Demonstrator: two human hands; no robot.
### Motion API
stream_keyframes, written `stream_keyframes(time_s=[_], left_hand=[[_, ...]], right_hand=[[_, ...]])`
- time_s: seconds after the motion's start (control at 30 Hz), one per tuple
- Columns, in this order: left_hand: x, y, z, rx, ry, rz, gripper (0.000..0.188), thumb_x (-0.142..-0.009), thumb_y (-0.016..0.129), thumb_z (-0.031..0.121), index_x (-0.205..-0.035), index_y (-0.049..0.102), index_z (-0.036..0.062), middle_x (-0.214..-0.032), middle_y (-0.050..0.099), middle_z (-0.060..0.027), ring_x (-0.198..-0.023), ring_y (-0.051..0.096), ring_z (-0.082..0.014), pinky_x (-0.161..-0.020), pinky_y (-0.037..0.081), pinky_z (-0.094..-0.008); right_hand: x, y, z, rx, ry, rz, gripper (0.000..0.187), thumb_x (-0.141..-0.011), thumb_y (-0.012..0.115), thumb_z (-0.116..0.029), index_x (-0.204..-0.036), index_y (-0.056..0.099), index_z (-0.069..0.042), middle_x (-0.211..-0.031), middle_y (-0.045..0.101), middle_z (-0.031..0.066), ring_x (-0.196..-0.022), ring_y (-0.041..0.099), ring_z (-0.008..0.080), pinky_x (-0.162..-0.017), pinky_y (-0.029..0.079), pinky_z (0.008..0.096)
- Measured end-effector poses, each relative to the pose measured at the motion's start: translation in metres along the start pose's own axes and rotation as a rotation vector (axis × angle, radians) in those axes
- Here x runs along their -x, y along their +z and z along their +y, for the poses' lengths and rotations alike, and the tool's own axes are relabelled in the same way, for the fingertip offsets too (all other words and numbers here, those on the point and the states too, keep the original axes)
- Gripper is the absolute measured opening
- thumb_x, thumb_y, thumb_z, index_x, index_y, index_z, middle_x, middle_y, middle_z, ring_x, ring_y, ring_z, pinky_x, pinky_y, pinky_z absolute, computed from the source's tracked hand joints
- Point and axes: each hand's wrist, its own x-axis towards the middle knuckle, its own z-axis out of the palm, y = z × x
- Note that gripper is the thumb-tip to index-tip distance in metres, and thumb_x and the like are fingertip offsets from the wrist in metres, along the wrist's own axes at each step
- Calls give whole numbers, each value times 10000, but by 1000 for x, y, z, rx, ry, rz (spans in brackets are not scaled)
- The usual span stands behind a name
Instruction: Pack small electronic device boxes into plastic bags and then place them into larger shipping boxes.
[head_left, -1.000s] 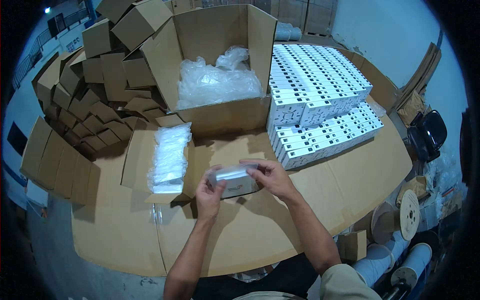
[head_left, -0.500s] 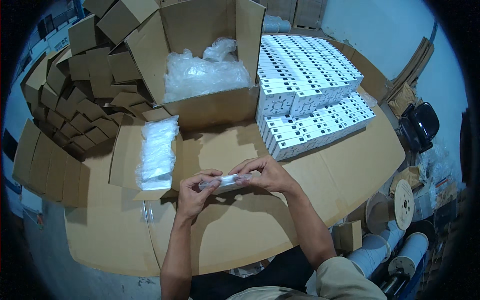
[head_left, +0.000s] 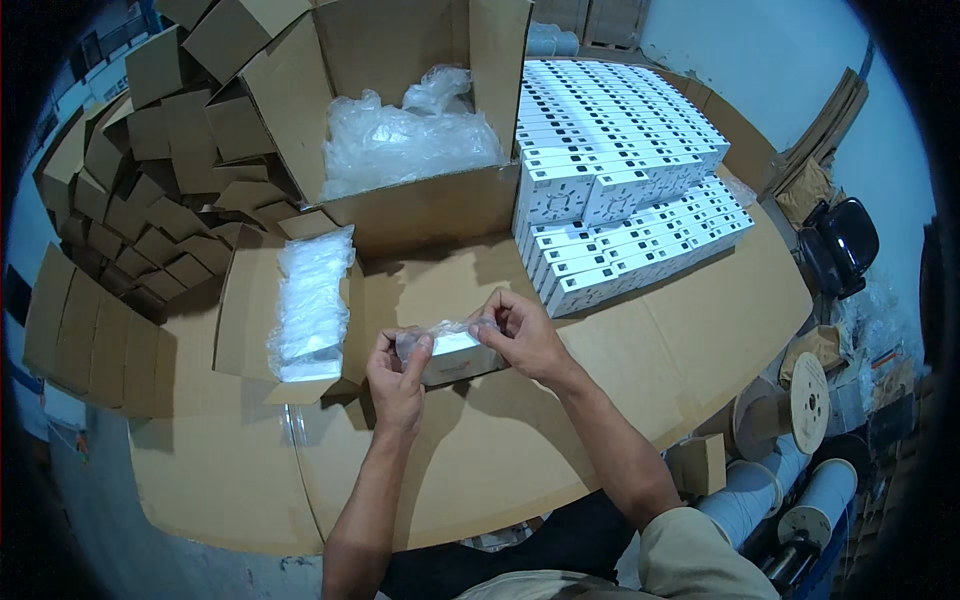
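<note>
A small white box (head_left: 460,364) in a clear plastic bag (head_left: 448,328) sits just above or on the cardboard-covered table, in front of me. My left hand (head_left: 397,378) pinches the bag at the box's left end, thumb along the top. At the right end my right hand (head_left: 522,340) is closed, fingertips gripping the plastic by the upper corner. Just left of my hands, an open carton (head_left: 240,315) holds a row of bagged white items (head_left: 312,305).
Beyond stands a large open carton (head_left: 425,205) with loose clear plastic bags (head_left: 405,145). Stacked white boxes (head_left: 620,170) fill the right rear of the table (head_left: 660,350). Folded brown cartons (head_left: 180,180) pile up at left. Spools (head_left: 808,400) and a black chair (head_left: 845,250) lie beyond the right edge.
The box has tipped so its long front face shows, and the plastic along its top is pulled upward. My right hand has risen slightly; my left hand's thumb now points up.
</note>
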Motion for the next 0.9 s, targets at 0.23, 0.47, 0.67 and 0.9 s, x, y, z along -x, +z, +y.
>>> stream_keyframes(time_s=[0.23,0.47,0.67,0.9], left_hand=[[-3,-1,0,79,27,40,330,-921,746,78,-1158,518,53,-1036,643,-45,-947,605,-102,-843,495,-269],[-3,0,-3,72,11,1,321,-925,743,81,-1150,516,62,-1009,628,-28,-916,594,-90,-812,486,-252],[1,3,5,8,-10,14,336,-916,742,65,-1161,512,63,-991,621,-25,-935,582,-93,-813,479,-241],[10,7,25,-847,843,4,387,-839,782,54,-1168,580,78,-1005,670,-39,-1079,592,-217,-1000,448,-379]], right_hand=[[5,-4,-28,5,-317,4,243,-881,740,-77,-1117,690,-47,-1134,666,99,-1026,615,149,-888,516,315],[8,-14,-32,385,-108,-176,265,-837,768,-82,-1102,769,-82,-1166,717,87,-974,646,140,-870,526,288],[9,-9,-32,385,-116,-114,269,-857,763,-106,-1125,766,-83,-1043,759,69,-864,664,126,-795,550,283],[7,-6,-39,413,-48,-110,320,-821,796,-109,-1137,757,-70,-993,760,53,-863,644,119,-816,532,289]])
